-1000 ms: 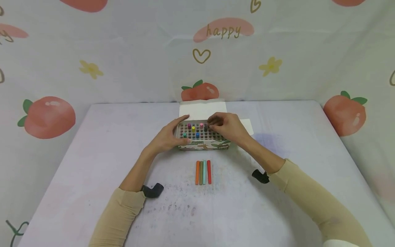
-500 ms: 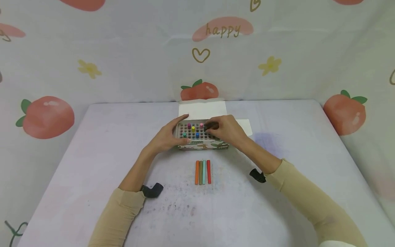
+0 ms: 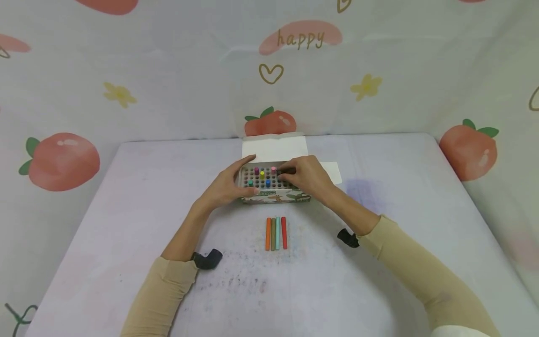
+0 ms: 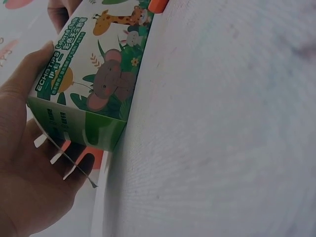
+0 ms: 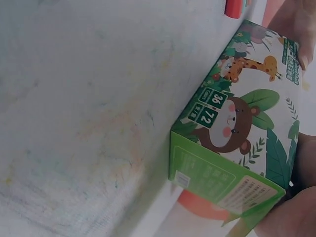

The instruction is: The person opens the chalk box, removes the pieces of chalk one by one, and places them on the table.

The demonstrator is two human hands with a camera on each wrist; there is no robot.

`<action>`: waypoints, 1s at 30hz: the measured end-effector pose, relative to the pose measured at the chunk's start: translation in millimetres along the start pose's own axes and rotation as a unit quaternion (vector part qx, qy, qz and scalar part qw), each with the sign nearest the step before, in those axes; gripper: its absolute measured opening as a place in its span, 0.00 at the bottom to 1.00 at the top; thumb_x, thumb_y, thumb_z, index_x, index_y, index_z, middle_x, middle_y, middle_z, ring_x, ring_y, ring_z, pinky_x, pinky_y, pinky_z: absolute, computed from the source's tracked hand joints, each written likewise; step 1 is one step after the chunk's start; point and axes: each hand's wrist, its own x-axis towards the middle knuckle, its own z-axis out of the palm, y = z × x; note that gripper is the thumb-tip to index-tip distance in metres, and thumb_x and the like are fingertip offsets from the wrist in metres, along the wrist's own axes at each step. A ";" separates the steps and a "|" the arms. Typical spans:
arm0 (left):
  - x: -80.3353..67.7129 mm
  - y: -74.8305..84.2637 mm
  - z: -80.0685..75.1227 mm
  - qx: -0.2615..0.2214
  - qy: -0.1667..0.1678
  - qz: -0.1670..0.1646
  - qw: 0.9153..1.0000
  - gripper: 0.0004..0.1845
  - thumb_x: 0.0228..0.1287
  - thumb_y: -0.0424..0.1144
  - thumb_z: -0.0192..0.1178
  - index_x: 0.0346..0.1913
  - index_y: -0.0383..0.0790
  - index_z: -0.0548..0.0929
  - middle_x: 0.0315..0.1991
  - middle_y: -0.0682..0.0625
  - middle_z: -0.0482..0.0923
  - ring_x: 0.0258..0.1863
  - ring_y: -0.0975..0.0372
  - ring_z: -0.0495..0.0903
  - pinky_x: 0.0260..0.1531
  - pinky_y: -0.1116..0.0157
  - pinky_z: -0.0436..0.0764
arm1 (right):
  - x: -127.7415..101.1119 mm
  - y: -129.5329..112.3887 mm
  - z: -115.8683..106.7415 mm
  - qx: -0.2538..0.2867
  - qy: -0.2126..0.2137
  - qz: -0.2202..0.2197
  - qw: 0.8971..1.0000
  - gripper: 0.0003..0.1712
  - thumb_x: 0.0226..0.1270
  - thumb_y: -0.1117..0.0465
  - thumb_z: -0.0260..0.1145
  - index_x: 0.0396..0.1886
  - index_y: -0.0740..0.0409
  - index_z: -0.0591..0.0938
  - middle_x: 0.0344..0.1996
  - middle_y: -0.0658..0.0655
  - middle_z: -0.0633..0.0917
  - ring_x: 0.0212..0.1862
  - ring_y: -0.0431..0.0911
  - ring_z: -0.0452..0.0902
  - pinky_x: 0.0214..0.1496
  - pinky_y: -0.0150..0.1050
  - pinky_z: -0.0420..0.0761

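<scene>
cardboard under my left hand (image 3: 225, 187): fingers curl round the left end of the box (image 3: 275, 196), thumb up along its near face, bracing it on the table (image 3: 126, 224). box sits mid-table, long axis running left to right, flap folded back behind it. my right hand (image 3: 309, 177) is over the right half of the tray, fingertips pinched narrow on a dark stick (image 3: 283, 173) standing upright in its hole, just right of the pink stick (image 3: 273, 169). so the stick's long axis is vertical, straight below my fingertips, and the right hand is the one on it; the left only touches the box wall. a few other coloured sticks poke up to the left, most holes look bare. four sticks (image 3: 276, 233) lie side by side on the table nearer to me, pointing away from me, well apart from both hands.
</scene>
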 end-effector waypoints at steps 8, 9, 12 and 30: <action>0.0 -0.6 -0.7 0.005 0.000 -0.002 1.000 0.49 0.56 0.50 0.73 0.77 0.63 0.57 0.69 0.48 0.64 0.55 0.53 0.69 0.58 0.50 0.67 | -1.5 2.9 4.0 0.003 0.023 -0.017 1.000 0.12 0.65 0.59 0.72 0.45 0.57 0.90 0.39 0.55 0.89 0.31 0.41 0.80 0.35 0.36 0.76; 0.2 -0.4 -0.6 0.006 0.000 -0.001 1.000 0.49 0.56 0.50 0.73 0.77 0.63 0.57 0.69 0.48 0.64 0.55 0.53 0.69 0.58 0.50 0.67 | -2.1 3.3 4.4 0.002 0.028 -0.018 0.999 0.12 0.65 0.59 0.72 0.46 0.57 0.90 0.39 0.55 0.89 0.31 0.42 0.79 0.35 0.36 0.76; 0.5 0.2 -0.4 0.005 0.000 -0.002 1.000 0.49 0.56 0.50 0.74 0.77 0.62 0.57 0.68 0.48 0.65 0.55 0.53 0.69 0.58 0.49 0.67 | -3.7 3.8 5.8 0.002 0.044 -0.026 0.999 0.12 0.66 0.59 0.71 0.47 0.58 0.89 0.40 0.55 0.89 0.31 0.43 0.78 0.35 0.38 0.75; -0.4 2.0 -0.5 0.006 0.000 0.006 1.000 0.49 0.55 0.47 0.74 0.77 0.60 0.58 0.63 0.46 0.69 0.51 0.53 0.70 0.55 0.51 0.69 | -10.3 8.7 13.6 0.074 0.137 -0.073 0.985 0.13 0.64 0.60 0.72 0.47 0.58 0.89 0.42 0.55 0.89 0.38 0.43 0.84 0.42 0.40 0.81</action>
